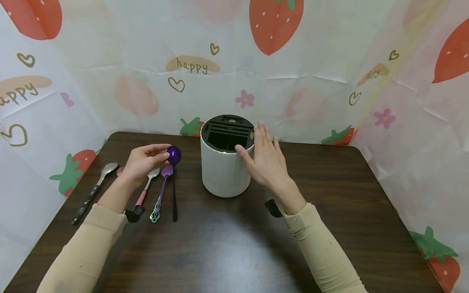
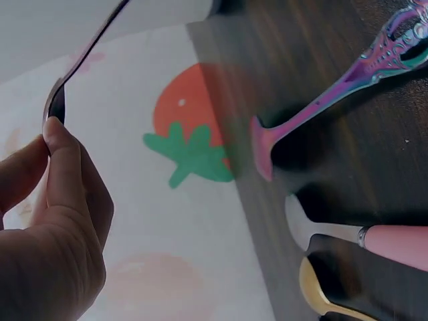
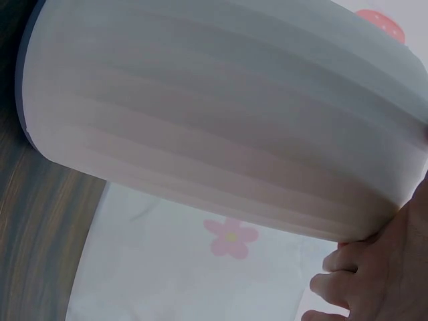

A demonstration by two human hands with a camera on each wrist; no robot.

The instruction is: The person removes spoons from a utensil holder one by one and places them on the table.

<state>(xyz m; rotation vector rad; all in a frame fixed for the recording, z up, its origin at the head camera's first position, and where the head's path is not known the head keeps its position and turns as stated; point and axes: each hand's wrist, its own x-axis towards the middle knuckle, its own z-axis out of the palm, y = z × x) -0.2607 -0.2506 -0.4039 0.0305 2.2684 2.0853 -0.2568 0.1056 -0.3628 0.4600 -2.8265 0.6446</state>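
My left hand pinches a dark purple spoon by its bowl, between thumb and fingers. The spoon's thin handle hangs down toward the table; in the left wrist view the spoon is seen edge-on. My right hand rests against the right side of a white cylindrical utensil holder, fingers straight and thumb at the rim. The holder's black top has slots and a larger opening. On the table just below the left hand lie an iridescent purple spoon with an ornate handle and a pink-handled spoon.
Farther left lies a spoon with a black patterned handle. A gold-coloured spoon, partly hidden by the left hand in the head view, is beside the pink-handled one. The dark wooden table meets a strawberry-printed cloth behind.
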